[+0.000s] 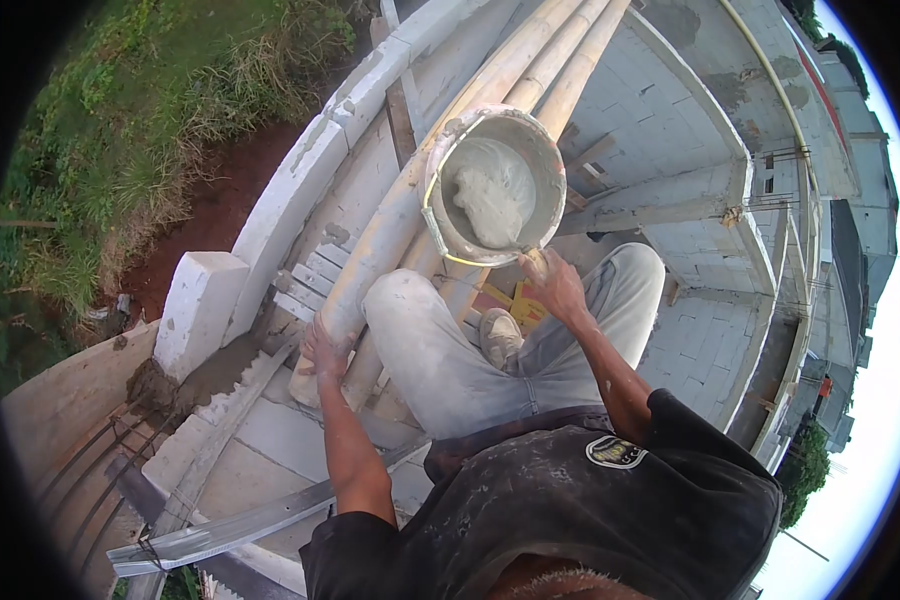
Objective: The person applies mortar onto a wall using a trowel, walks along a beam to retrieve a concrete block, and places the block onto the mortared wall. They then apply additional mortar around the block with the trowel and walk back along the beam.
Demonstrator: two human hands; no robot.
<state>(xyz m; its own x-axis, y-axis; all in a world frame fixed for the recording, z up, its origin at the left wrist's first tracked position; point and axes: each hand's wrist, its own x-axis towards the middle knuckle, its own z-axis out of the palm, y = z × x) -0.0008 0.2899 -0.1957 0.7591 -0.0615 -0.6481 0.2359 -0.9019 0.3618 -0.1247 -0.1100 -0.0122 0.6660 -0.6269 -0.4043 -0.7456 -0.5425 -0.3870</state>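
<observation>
A bucket (495, 185) of wet grey mortar (497, 195) rests on bamboo poles (390, 235) in front of my knees. My right hand (558, 285) is closed at the bucket's near rim, around a tan handle-like piece (535, 264); the rest of that tool is hidden. The thin wire bail of the bucket hangs down along its left side. My left hand (324, 348) is wrapped over the near end of the leftmost bamboo pole, beside my left knee.
White block walls (290, 190) curve along the left, with grass (170, 130) and red soil beyond. Rebar (90, 450) and a metal channel (220, 532) lie at the lower left. Tall block walls (670, 130) with concrete beams stand at the right, beside a drop.
</observation>
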